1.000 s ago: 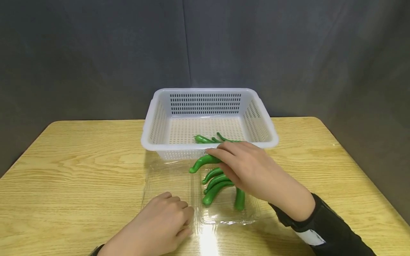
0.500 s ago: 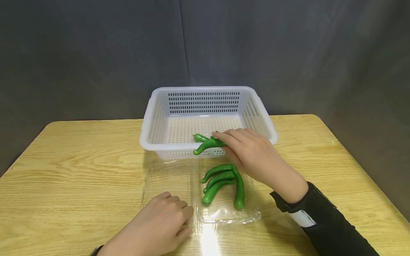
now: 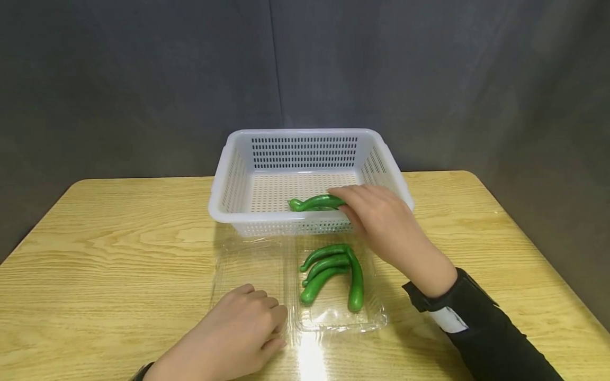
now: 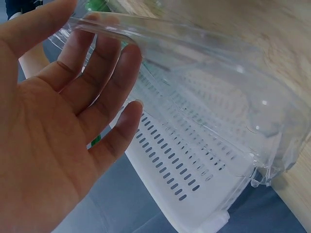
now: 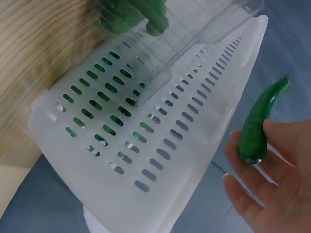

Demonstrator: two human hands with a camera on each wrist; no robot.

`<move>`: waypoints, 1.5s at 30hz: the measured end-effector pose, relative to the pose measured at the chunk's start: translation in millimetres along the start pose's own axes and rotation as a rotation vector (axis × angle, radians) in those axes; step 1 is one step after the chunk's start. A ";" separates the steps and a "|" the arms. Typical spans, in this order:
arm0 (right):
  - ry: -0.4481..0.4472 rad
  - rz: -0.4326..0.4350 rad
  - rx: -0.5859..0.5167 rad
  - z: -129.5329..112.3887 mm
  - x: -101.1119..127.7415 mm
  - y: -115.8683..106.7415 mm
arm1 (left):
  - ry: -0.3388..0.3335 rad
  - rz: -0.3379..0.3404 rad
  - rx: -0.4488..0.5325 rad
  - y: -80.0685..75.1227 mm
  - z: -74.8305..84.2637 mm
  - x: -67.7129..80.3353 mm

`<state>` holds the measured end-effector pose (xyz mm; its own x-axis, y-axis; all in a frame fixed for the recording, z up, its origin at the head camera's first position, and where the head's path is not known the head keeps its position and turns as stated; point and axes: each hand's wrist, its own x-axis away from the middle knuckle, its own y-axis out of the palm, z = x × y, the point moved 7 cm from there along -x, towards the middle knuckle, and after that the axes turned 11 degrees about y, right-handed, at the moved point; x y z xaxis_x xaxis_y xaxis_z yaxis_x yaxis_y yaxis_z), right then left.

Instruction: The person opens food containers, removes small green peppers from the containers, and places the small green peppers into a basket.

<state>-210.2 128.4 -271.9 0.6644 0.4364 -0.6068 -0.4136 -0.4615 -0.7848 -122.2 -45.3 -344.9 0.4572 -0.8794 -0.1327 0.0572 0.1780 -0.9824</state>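
One counter (image 3: 119,248) carries it all: white basket (image 3: 217,211) far, clear box (image 3: 252,264) lying open nearer. Left hand (image 3: 243,328) is at the box's near left, fingers loosely bent, pinching nothing; a jerk there could skid so light a thing. Right hand (image 3: 381,217), fingers pinching a pepper (image 5: 258,119) above the basket's near side: that skin looks slick, so a loose pinch could drop it; dip too low, it clips the rim.

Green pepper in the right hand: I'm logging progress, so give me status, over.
Right hand holding green pepper above white basket. Left hand at clear container, grip unclear. No obstruction seen at the pepper.
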 end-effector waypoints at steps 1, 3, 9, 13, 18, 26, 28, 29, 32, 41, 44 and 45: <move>0.002 0.006 0.000 1.3 -0.2 -0.1 | -0.002 0.000 0.000 0.0 -0.2 -0.1; 0.003 0.016 0.001 3.4 -0.5 -0.4 | -0.004 -0.001 -0.005 0.0 -0.5 -0.2; 0.014 0.035 0.003 9.2 -0.6 -1.3 | -0.003 -0.004 -0.015 0.3 -0.4 -0.7; 0.025 0.040 0.017 11.7 -0.2 -2.5 | 0.001 -0.001 -0.015 0.5 0.0 -0.7; 0.033 0.037 0.031 15.1 0.5 -2.6 | 0.002 0.002 -0.017 0.8 0.1 -0.4; 0.064 0.007 0.038 22.2 0.1 -3.6 | -0.002 -0.005 -0.015 1.3 -0.7 -0.3; 0.065 0.003 0.038 23.4 -0.2 -3.8 | -0.002 -0.005 -0.015 1.2 -0.8 -0.4; 0.065 0.002 0.040 23.8 -0.2 -4.0 | -0.001 -0.006 -0.014 1.2 -0.7 -0.4; 0.068 -0.003 0.046 25.5 -0.1 -4.5 | -0.001 0.000 -0.021 0.9 -0.5 -0.3; 0.117 -0.032 0.067 32.5 -1.0 -5.4 | -0.002 -0.005 -0.024 1.0 -0.5 -0.3; 0.128 -0.037 0.063 35.8 -0.9 -5.1 | -0.003 0.000 -0.029 0.8 -0.2 -0.1; 0.131 -0.039 0.060 36.9 -0.8 -5.0 | -0.003 0.003 -0.032 0.6 -0.1 -0.1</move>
<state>-231.6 158.8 -272.1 0.7549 0.3465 -0.5568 -0.4195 -0.3976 -0.8161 -122.3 -45.2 -345.5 0.4598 -0.8777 -0.1352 0.0274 0.1662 -0.9857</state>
